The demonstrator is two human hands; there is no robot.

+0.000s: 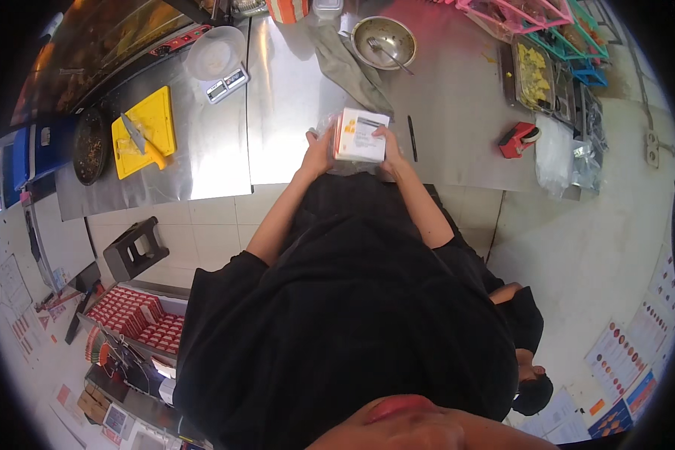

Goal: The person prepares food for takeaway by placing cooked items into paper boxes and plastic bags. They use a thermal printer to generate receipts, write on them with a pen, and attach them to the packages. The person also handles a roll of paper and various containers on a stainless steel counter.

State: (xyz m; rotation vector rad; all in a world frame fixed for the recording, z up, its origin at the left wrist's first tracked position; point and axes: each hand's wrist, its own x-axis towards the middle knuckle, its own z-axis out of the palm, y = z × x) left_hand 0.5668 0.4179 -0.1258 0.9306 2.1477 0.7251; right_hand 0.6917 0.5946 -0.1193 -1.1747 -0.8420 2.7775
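Note:
Between both hands, at the front edge of the steel worktop (455, 112), is a stack of printed cards or labels (360, 138). Its white top face bears writing and small orange pictures. My left hand (316, 152) grips the stack's left side, where crumpled clear plastic (349, 166) shows around and below it. My right hand (392, 149) holds the right side, with the thumb lying on the top face. A black pen (412, 138) lies just right of my right hand. Behind the stack lies a grey-green cloth (349, 70).
A knife (140, 140) rests on a yellow cutting board (163, 121) beside a dark pan (90, 146). A digital scale (225, 84) and a steel bowl with a fork (383, 34) stand farther back. A red tape dispenser (514, 140) sits right. Another person (523, 320) is behind me.

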